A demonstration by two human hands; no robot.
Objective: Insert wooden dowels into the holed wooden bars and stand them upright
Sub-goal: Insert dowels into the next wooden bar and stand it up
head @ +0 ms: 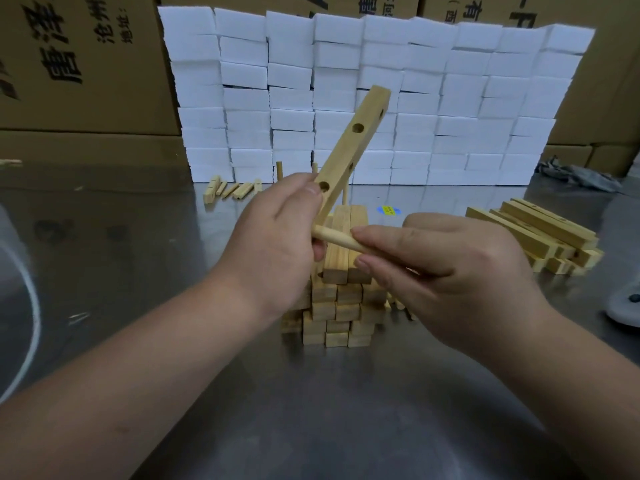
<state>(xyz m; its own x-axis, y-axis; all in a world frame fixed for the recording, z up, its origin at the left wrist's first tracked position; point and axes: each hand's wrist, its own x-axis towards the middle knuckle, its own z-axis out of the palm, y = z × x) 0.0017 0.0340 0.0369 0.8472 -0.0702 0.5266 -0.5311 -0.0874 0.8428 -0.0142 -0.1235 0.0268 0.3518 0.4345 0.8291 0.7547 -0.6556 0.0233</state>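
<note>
Now, left hand: gripping the bar at its lower end, thumb pressing beside a hole.
Bar: tilting up and rightward, above the stack.
Right hand: pinching a dowel between thumb and fingers.
Dowel: lying nearly level, its tip reaching the left fingers just below the bar.
Stack: sitting on the table beneath both hands.
</note>
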